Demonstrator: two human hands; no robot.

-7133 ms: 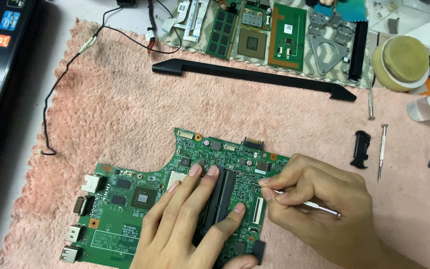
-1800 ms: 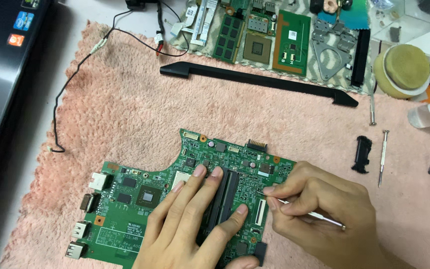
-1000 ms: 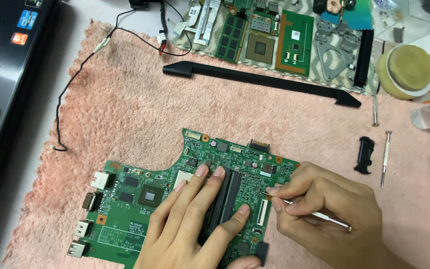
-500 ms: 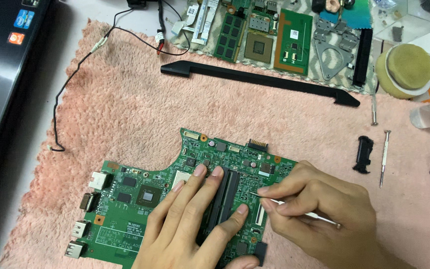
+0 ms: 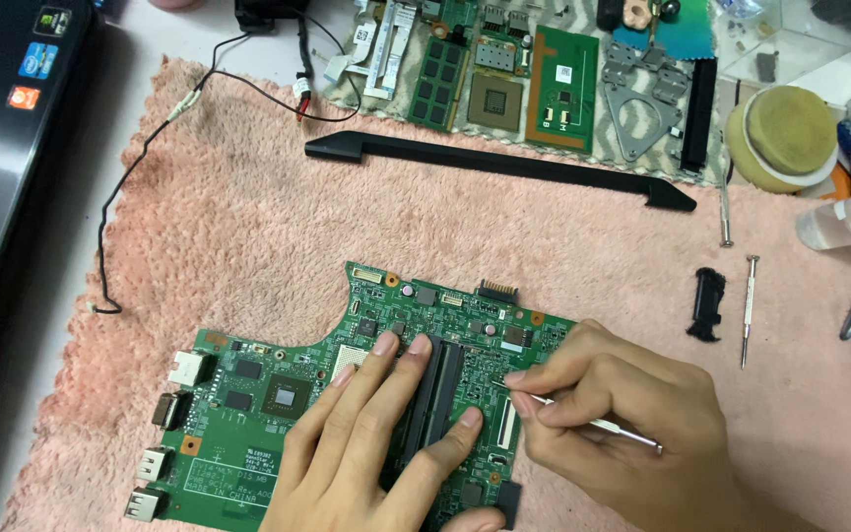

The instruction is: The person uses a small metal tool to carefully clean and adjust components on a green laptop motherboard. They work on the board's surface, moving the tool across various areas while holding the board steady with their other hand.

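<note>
- Since the earlier pictures, the right hand (image 5: 622, 424) had crept a little to the left along the board, so the tip of its thin metal tool (image 5: 583, 419) sat closer to the black slots. The left hand and the board had hardly moved.
- The green laptop motherboard (image 5: 268, 394) lay flat on the pink towel (image 5: 248, 246) that covered the bench, near the bottom edge of the view.
- The left hand (image 5: 376, 453) pressed down on the board. Its fingers (image 5: 416, 347) were spread flat, and the thumb rested beside the long black memory slots (image 5: 435, 399). It held nothing.
- The right hand's fingers were pinched tight around the tool, like holding a pencil.
- The tool's long side ran from lower right up to upper left. Its point touched the board just to the right of the slots, between the two hands.
- The slots ran up and down the board, leaning a bit, so the tool met them from the side.
- The right hand was the nearer one to that spot.
- A black plastic strip (image 5: 504, 167) and a small screwdriver (image 5: 747, 310) lay well apart on the towel.
</note>
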